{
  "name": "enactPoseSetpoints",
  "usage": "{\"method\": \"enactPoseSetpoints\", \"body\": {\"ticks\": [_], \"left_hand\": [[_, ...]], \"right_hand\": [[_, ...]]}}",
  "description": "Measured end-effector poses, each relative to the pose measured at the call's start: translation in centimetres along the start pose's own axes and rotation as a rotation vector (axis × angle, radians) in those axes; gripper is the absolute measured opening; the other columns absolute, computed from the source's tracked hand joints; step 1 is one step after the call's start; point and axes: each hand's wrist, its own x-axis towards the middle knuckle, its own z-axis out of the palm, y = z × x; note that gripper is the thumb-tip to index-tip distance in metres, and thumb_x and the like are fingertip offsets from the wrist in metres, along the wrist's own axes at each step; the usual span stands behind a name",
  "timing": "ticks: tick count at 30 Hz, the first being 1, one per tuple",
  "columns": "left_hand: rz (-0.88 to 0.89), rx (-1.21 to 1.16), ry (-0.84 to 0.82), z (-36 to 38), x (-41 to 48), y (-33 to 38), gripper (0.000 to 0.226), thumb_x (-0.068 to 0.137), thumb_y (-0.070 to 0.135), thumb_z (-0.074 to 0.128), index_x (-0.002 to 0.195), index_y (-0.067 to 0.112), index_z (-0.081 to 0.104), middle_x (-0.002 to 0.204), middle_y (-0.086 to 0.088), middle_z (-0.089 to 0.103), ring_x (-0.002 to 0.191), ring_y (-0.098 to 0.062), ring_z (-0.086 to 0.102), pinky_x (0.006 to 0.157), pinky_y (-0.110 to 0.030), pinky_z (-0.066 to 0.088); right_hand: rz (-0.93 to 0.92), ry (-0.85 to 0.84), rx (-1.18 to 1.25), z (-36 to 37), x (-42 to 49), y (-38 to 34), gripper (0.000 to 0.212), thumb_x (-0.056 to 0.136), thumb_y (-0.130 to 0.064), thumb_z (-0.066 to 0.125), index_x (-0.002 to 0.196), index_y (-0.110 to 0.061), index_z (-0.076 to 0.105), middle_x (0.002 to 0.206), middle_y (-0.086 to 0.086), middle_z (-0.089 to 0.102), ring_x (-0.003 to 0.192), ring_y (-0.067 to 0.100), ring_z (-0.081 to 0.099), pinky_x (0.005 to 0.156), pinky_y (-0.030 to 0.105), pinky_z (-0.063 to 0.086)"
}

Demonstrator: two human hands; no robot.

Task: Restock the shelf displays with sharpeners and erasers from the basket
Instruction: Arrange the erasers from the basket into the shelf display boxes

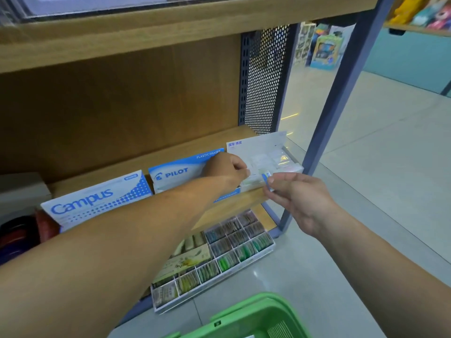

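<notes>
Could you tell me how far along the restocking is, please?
Partly done: the white display box already holds some wrapped erasers. In hand: the right hand pinches a blue-sleeved eraser at the box's front, with the left hand beside it. Left: the inside of the green basket is mostly out of view, so the remainder is unclear.

Small white, blue-sleeved eraser [266,181] at the front edge of the white display box [256,143]; green basket [253,313] below.
</notes>
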Motion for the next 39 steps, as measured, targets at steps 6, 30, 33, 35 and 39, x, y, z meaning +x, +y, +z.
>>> {"method": "enactPoseSetpoints", "body": {"ticks": [6, 30, 33, 35, 39], "left_hand": [[0.069, 0.202, -0.077, -1.3, -0.7, 0.7, 0.032, 0.096, 0.008, 0.061, 0.123, 0.02, 0.071, 0.13, 0.006, 0.059, 0.119, -0.016, 0.059, 0.099, -0.022, 0.045], [-0.074, -0.148, -0.174, -10.3, -5.9, -6.0, 0.019, 0.103, 0.016, 0.06, 0.116, 0.018, 0.073, 0.096, -0.005, 0.073, 0.079, -0.012, 0.069, 0.057, -0.011, 0.048], [-0.12, -0.268, -0.171, -10.5, -5.7, -6.3, 0.018, 0.099, 0.007, 0.064, 0.115, 0.011, 0.072, 0.094, -0.011, 0.075, 0.076, -0.013, 0.071, 0.065, -0.016, 0.057], [-0.117, -0.324, -0.171, -11.0, -5.7, -6.3, 0.02, 0.095, 0.001, 0.069, 0.114, 0.007, 0.07, 0.089, -0.009, 0.072, 0.069, -0.01, 0.068, 0.066, -0.019, 0.058], [-0.158, -0.489, -0.168, -12.5, -6.4, -5.9, 0.029, 0.089, -0.004, 0.073, 0.116, 0.002, 0.068, 0.097, -0.015, 0.071, 0.082, -0.019, 0.069, 0.071, -0.019, 0.06]], "right_hand": [[-0.048, -0.005, -0.227, 0.7, 0.2, -0.1, 0.016, 0.089, -0.009, 0.077, 0.102, 0.0, 0.073, 0.082, 0.012, 0.068, 0.06, 0.021, 0.062, 0.059, 0.032, 0.063], [-0.275, -0.272, -0.982, 4.8, 1.4, 3.9, 0.023, 0.096, -0.038, 0.066, 0.117, -0.03, 0.068, 0.049, -0.009, 0.058, 0.041, 0.007, 0.052, 0.05, 0.023, 0.048], [-0.312, -0.262, -1.03, 5.0, 1.5, 3.9, 0.02, 0.094, -0.042, 0.066, 0.108, -0.028, 0.067, 0.05, -0.007, 0.059, 0.046, 0.01, 0.055, 0.054, 0.026, 0.047], [-0.367, -0.231, -1.023, 5.6, 1.5, 3.8, 0.02, 0.093, -0.041, 0.07, 0.104, -0.024, 0.069, 0.051, -0.012, 0.058, 0.051, 0.006, 0.054, 0.056, 0.025, 0.042], [-0.314, -0.281, -0.764, 8.5, 0.3, 2.6, 0.023, 0.09, -0.03, 0.076, 0.109, -0.021, 0.069, 0.07, -0.001, 0.063, 0.045, 0.01, 0.055, 0.048, 0.027, 0.046]]}}
